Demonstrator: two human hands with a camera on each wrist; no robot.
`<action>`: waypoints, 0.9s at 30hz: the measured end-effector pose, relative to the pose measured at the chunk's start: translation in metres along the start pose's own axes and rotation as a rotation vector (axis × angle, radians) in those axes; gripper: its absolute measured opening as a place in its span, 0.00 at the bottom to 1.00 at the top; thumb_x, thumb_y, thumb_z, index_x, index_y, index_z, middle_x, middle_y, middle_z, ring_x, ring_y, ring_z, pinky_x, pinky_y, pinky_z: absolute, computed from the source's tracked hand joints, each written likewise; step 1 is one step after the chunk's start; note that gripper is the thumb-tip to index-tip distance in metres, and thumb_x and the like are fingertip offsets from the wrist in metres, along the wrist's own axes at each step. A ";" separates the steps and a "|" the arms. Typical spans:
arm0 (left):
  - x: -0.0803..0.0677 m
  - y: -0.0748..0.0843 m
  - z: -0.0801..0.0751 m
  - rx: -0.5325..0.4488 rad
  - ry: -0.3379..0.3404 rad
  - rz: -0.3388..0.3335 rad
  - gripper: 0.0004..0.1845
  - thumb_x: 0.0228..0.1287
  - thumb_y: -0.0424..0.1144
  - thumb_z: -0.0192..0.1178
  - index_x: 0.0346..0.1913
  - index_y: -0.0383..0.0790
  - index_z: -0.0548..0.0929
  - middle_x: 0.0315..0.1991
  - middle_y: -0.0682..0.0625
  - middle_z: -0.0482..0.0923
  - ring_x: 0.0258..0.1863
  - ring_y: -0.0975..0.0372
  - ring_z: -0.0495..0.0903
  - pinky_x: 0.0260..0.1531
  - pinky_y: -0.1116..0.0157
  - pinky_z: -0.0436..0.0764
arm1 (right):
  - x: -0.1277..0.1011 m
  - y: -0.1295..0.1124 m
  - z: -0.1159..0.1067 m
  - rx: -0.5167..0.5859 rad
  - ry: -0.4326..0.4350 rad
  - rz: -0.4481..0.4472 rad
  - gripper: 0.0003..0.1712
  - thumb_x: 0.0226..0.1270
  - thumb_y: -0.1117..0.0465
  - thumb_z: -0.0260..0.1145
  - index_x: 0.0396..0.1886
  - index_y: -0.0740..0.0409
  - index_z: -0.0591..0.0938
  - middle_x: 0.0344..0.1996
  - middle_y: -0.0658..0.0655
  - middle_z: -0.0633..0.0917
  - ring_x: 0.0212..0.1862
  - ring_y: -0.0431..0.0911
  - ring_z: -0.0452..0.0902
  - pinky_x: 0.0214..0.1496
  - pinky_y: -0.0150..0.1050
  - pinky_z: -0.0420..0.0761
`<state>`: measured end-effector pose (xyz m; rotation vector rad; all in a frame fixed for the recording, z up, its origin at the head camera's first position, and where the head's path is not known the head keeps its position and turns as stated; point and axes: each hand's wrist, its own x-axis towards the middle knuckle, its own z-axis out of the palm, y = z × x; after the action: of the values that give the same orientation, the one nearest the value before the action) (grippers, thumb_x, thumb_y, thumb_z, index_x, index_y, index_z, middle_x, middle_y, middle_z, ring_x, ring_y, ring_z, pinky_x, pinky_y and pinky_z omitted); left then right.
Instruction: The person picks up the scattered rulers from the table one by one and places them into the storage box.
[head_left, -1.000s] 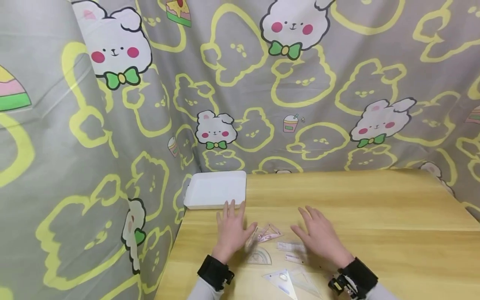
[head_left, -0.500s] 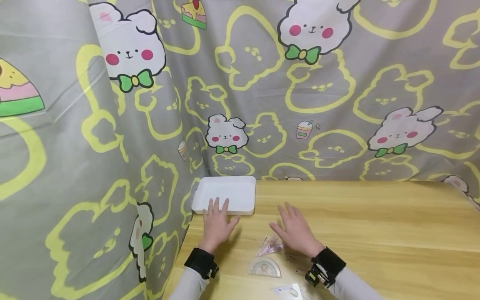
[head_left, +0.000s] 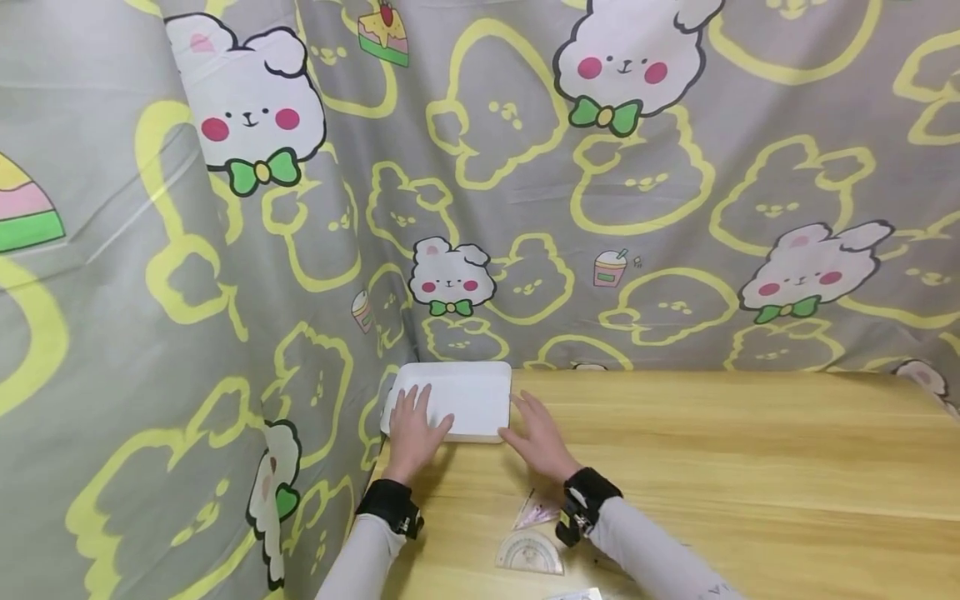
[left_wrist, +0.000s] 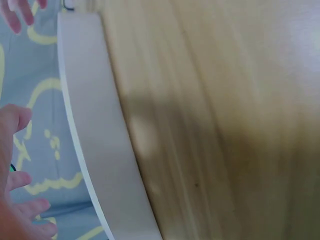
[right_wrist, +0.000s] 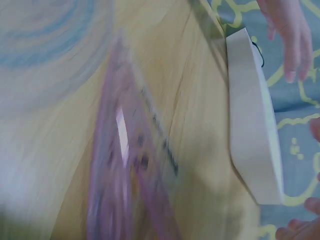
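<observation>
Your left hand lies with straight fingers on the white tray's near left rim; your right hand, fingers spread, touches its near right corner. Tray sits at the table's far left corner, ungripped, unloaded. Pink set square and protractor remain outside.

A shallow white rectangular tray with rounded corners and a low raised rim lies flat at the far left corner of a light wooden bench, close against a patterned grey curtain. Its inside looks bare. The left hand rests with straight fingers over the tray's near left edge; the right hand touches its near right corner, fingers extended.
</observation>
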<state>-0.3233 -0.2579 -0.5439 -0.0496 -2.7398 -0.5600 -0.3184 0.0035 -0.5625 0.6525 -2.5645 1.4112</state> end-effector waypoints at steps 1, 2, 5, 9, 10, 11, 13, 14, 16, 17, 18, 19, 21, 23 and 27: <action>0.003 -0.003 0.000 -0.005 0.010 -0.003 0.40 0.66 0.55 0.67 0.75 0.36 0.71 0.74 0.30 0.66 0.77 0.34 0.58 0.71 0.32 0.60 | 0.005 0.000 0.006 0.028 -0.007 0.012 0.39 0.74 0.57 0.68 0.76 0.71 0.67 0.76 0.80 0.60 0.77 0.73 0.55 0.76 0.70 0.55; 0.006 -0.006 -0.001 -0.014 0.022 -0.006 0.39 0.66 0.54 0.67 0.74 0.36 0.72 0.74 0.30 0.67 0.77 0.33 0.58 0.71 0.32 0.60 | 0.009 0.000 0.011 0.058 -0.009 0.025 0.39 0.74 0.57 0.68 0.76 0.72 0.66 0.76 0.80 0.60 0.78 0.73 0.55 0.77 0.70 0.55; 0.014 -0.015 0.000 -0.019 0.062 -0.009 0.38 0.65 0.52 0.67 0.73 0.34 0.73 0.72 0.30 0.68 0.76 0.32 0.60 0.70 0.31 0.61 | 0.019 0.000 0.027 0.104 0.008 0.040 0.39 0.74 0.58 0.67 0.76 0.75 0.65 0.75 0.82 0.60 0.78 0.74 0.54 0.78 0.69 0.54; 0.020 -0.028 0.005 -0.024 0.094 -0.032 0.37 0.66 0.50 0.65 0.72 0.33 0.73 0.72 0.28 0.68 0.75 0.32 0.61 0.71 0.34 0.61 | 0.025 0.003 0.047 0.121 0.044 0.026 0.41 0.73 0.61 0.66 0.76 0.78 0.61 0.75 0.85 0.58 0.77 0.76 0.52 0.77 0.70 0.53; 0.020 -0.031 0.006 -0.029 0.100 -0.038 0.36 0.66 0.50 0.65 0.72 0.32 0.73 0.72 0.28 0.68 0.75 0.32 0.61 0.72 0.35 0.61 | 0.025 0.004 0.050 0.126 0.050 0.026 0.41 0.73 0.61 0.66 0.76 0.78 0.60 0.75 0.85 0.57 0.77 0.77 0.51 0.76 0.71 0.53; 0.020 -0.033 0.007 -0.036 0.107 -0.043 0.36 0.66 0.48 0.65 0.72 0.31 0.73 0.71 0.27 0.69 0.74 0.32 0.62 0.71 0.35 0.61 | 0.025 0.005 0.054 0.124 0.054 0.027 0.42 0.73 0.62 0.65 0.77 0.78 0.59 0.75 0.85 0.56 0.77 0.77 0.50 0.76 0.71 0.52; 0.020 -0.037 0.008 -0.053 0.115 -0.059 0.36 0.65 0.45 0.66 0.72 0.29 0.72 0.69 0.26 0.69 0.73 0.32 0.64 0.71 0.37 0.63 | 0.024 0.007 0.059 0.139 0.061 0.043 0.43 0.73 0.63 0.64 0.78 0.78 0.56 0.77 0.84 0.52 0.78 0.76 0.47 0.76 0.71 0.51; 0.020 -0.038 0.007 -0.071 0.120 -0.067 0.35 0.65 0.43 0.67 0.71 0.27 0.72 0.68 0.25 0.70 0.71 0.32 0.65 0.71 0.38 0.64 | 0.023 0.007 0.061 0.146 0.064 0.053 0.44 0.73 0.64 0.64 0.79 0.78 0.54 0.78 0.84 0.50 0.79 0.75 0.45 0.77 0.71 0.51; 0.019 -0.040 0.006 -0.101 0.133 -0.082 0.34 0.64 0.38 0.67 0.70 0.24 0.72 0.66 0.24 0.72 0.69 0.33 0.68 0.70 0.40 0.66 | 0.023 0.008 0.064 0.175 0.075 0.070 0.44 0.74 0.66 0.61 0.80 0.78 0.50 0.79 0.83 0.46 0.80 0.74 0.41 0.78 0.69 0.50; 0.019 -0.041 0.006 -0.114 0.133 -0.094 0.34 0.64 0.36 0.67 0.70 0.23 0.72 0.65 0.25 0.72 0.68 0.33 0.69 0.70 0.40 0.67 | 0.023 0.008 0.065 0.187 0.080 0.076 0.44 0.74 0.68 0.59 0.80 0.78 0.48 0.79 0.82 0.44 0.81 0.73 0.39 0.78 0.68 0.49; 0.020 -0.042 0.005 -0.124 0.130 -0.107 0.33 0.65 0.35 0.66 0.70 0.22 0.71 0.65 0.25 0.72 0.68 0.34 0.70 0.70 0.41 0.67 | 0.023 0.008 0.066 0.209 0.087 0.083 0.44 0.74 0.69 0.57 0.80 0.78 0.46 0.79 0.82 0.42 0.81 0.73 0.37 0.79 0.68 0.48; 0.020 -0.043 0.005 -0.134 0.130 -0.114 0.33 0.65 0.34 0.66 0.70 0.22 0.71 0.66 0.26 0.72 0.68 0.34 0.70 0.69 0.42 0.68 | 0.023 0.009 0.066 0.225 0.094 0.087 0.44 0.75 0.70 0.55 0.81 0.78 0.43 0.80 0.82 0.41 0.82 0.72 0.36 0.79 0.67 0.47; 0.022 -0.046 0.005 -0.134 0.128 -0.119 0.33 0.65 0.33 0.65 0.70 0.23 0.71 0.66 0.27 0.72 0.67 0.35 0.71 0.68 0.41 0.69 | 0.025 0.009 0.068 0.249 0.107 0.091 0.43 0.75 0.73 0.51 0.80 0.79 0.40 0.80 0.81 0.40 0.81 0.72 0.35 0.79 0.67 0.44; 0.023 -0.051 0.008 -0.133 0.122 -0.117 0.33 0.65 0.34 0.65 0.71 0.24 0.71 0.68 0.27 0.72 0.67 0.35 0.71 0.68 0.41 0.69 | 0.027 0.011 0.070 0.263 0.117 0.102 0.42 0.75 0.74 0.48 0.80 0.80 0.39 0.80 0.81 0.40 0.82 0.72 0.34 0.80 0.67 0.43; 0.021 -0.061 0.014 -0.137 0.117 -0.118 0.36 0.64 0.34 0.65 0.72 0.23 0.69 0.68 0.26 0.70 0.67 0.33 0.70 0.67 0.39 0.69 | 0.031 0.016 0.075 0.250 0.123 0.131 0.41 0.72 0.76 0.44 0.80 0.80 0.38 0.80 0.80 0.41 0.82 0.70 0.35 0.81 0.64 0.42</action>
<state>-0.3539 -0.3094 -0.5721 0.1094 -2.6001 -0.7577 -0.3472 -0.0610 -0.6057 0.4192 -2.3962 1.7747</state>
